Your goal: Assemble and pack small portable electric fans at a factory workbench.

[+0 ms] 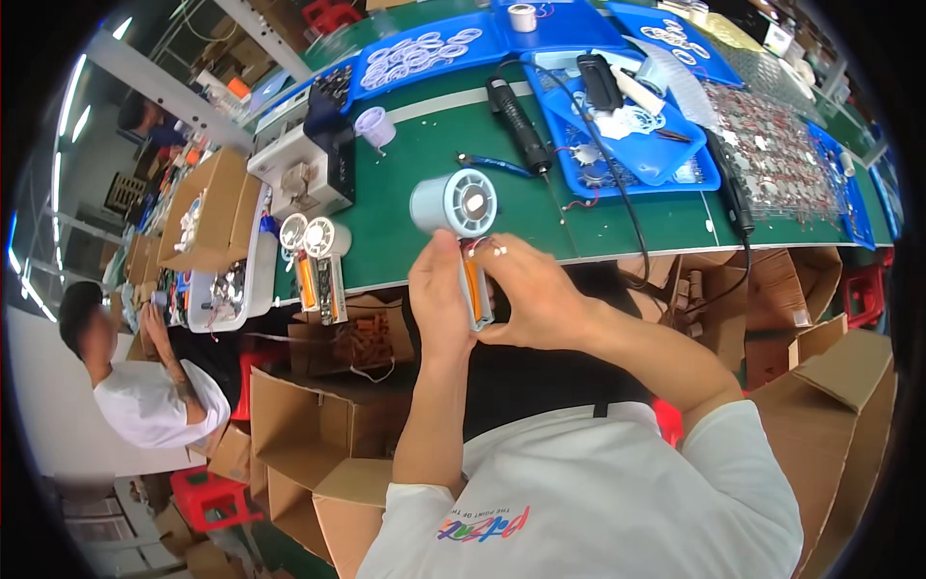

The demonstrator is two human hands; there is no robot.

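A light blue handheld fan (453, 203), its round head upward, is held just over the front edge of the bench. Its handle stands opened, showing an orange strip inside and thin wires with small white connectors near the neck. My left hand (439, 299) is closed around the handle's left side. On the other side my right hand (540, 294) grips it, thumb at the handle's lower end and fingers by the wires at the neck. My fingers partly hide the handle's inside. Two white fans (326, 237) with opened handles lie on the bench to the left.
A black electric screwdriver (519, 125) and blue tweezers (494, 164) lie ahead. Blue trays (709, 179) hold parts; a cable hangs over the edge. Wired boards (772, 154) lie right, a white-and-black machine (304, 169) left. Cardboard boxes (299, 415) surround me. Another person (145, 386) sits left.
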